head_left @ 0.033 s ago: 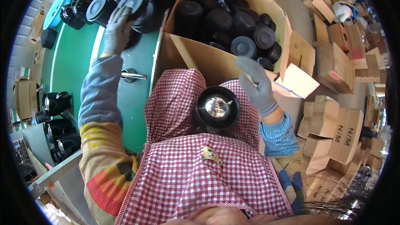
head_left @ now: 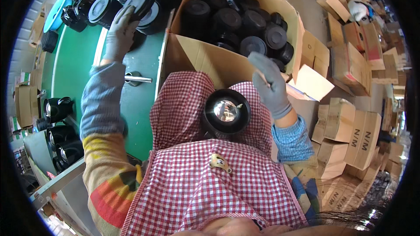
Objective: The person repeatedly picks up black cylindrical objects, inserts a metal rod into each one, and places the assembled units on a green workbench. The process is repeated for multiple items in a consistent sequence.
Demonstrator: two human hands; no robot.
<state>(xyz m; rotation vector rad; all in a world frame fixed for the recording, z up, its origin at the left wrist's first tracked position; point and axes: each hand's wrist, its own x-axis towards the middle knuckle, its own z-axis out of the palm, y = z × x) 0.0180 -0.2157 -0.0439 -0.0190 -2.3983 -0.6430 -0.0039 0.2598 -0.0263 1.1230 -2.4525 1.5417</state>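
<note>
At the upper left, my gloved left hand grips the near edge of a round black lid, its fingertips closed on the rim. The lid is tilted up over another round lid. My gloved right hand is raised beside the near right corner of the cardboard box; its fingers are stretched out and it holds nothing. Between my knees stands a round black container with a shiny metal inside, its open mouth facing up. Neither hand touches it.
An open cardboard box full of black lidded containers stands ahead. On the green table at left are stacked lids, black vessels, a blue basin and a small metal fitting with a handle. Cardboard boxes line the right.
My left hand has drawn slightly back and left, and the lid under its fingers is now tilted up more. My right hand stays almost in place, its fingers a little straighter.
</note>
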